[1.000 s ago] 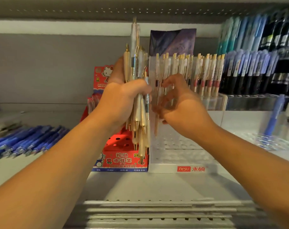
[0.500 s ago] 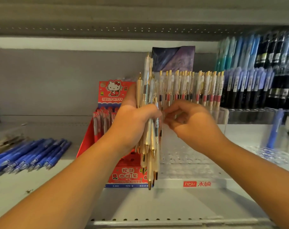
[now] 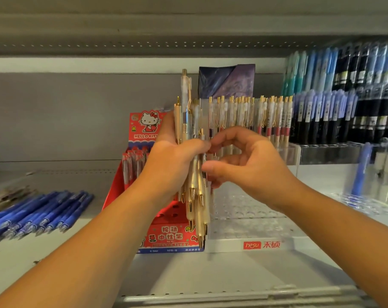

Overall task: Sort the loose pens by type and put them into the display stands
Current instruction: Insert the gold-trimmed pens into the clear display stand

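In left grip (image 3: 173,165): pen bundle (image 3: 194,197) upright, right grip (image 3: 250,165) pinching.

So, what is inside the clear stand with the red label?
A row of cream pens stands upright along the back of the clear stand. The right hand and the bundle in the left hand cover its left part, so pens there cannot be seen.
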